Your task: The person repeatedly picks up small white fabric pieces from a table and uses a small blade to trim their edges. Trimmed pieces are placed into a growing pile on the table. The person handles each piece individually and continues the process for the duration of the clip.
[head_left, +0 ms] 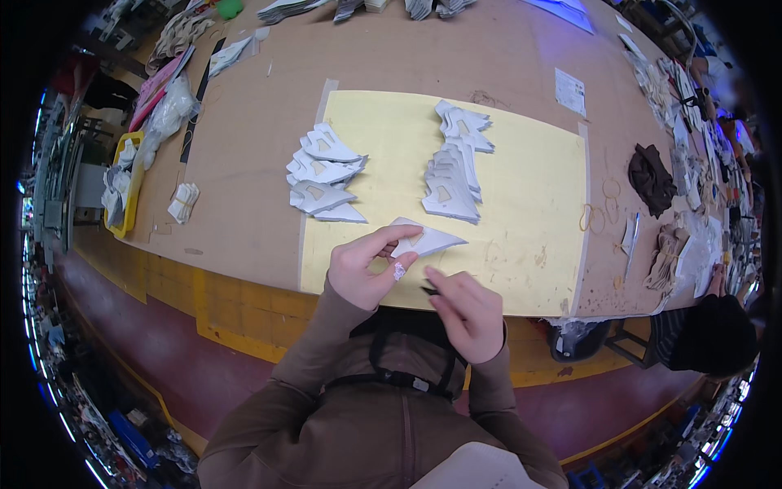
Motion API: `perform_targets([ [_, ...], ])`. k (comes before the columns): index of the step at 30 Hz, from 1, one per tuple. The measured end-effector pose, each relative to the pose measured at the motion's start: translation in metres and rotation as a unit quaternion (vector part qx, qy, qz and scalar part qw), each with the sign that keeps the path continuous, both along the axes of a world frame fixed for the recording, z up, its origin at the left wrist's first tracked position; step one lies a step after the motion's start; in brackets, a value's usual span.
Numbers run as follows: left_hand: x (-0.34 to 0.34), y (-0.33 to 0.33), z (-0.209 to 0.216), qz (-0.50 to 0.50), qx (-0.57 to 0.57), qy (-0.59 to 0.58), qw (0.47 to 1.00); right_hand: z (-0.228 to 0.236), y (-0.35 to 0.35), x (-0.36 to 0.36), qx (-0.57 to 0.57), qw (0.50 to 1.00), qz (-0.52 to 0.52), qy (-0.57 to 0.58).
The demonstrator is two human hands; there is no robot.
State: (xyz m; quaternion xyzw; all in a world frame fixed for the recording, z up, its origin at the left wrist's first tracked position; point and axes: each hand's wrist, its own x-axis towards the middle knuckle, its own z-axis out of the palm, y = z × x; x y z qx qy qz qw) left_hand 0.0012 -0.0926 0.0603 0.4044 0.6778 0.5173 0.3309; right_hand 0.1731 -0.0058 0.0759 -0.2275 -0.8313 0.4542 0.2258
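Observation:
Near the front edge of the table, my left hand (360,267) is closed on a white, pointed fabric piece (436,241), pinching it between thumb and fingers. A white, patterned wrap shows on that thumb. Just to the right and nearer my body, my right hand (471,316) grips a small dark object (429,290), whose kind I cannot make out. It is apart from the fabric piece. Beyond my hands lie overlapping piles of similar white pieces, a left pile (326,173) and a right pile (450,181). Several pieces bear a beige patch.
A yellow sheet (521,212) is taped to the brown tabletop (244,147). At the left edge stands a yellow basket (130,191) near a white bundle (184,202). Scissors (632,236), a dark cloth (651,179) and fabric bundles lie at right. Another person (713,334) is at the far right.

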Motion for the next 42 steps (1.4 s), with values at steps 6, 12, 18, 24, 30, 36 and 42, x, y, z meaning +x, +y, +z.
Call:
perform_targets([
  [6,0.002,-0.002,0.012,-0.064,0.002,-0.069,0.996,0.001,0.006,0.0,0.021,0.995,-0.093,0.038],
  [12,0.005,-0.003,0.015,-0.074,0.033,-0.092,0.992,0.004,0.003,-0.001,0.0,0.994,-0.101,0.03],
  [18,0.004,-0.006,0.012,-0.076,0.035,-0.08,0.993,0.001,0.002,0.0,-0.015,0.994,-0.094,0.047],
  [24,0.005,-0.006,0.015,-0.079,0.034,-0.062,0.994,0.001,0.001,0.0,-0.023,0.993,-0.102,0.051],
  [30,0.005,-0.007,0.016,-0.076,0.036,-0.04,0.996,0.001,-0.001,-0.002,-0.035,0.991,-0.111,0.062],
  [36,0.006,-0.005,0.019,-0.066,0.057,0.003,0.996,0.003,-0.001,-0.002,-0.04,0.991,-0.11,0.067],
  [42,0.006,-0.002,0.027,-0.071,0.051,0.055,0.995,0.001,-0.002,-0.002,-0.054,0.99,-0.115,0.068],
])
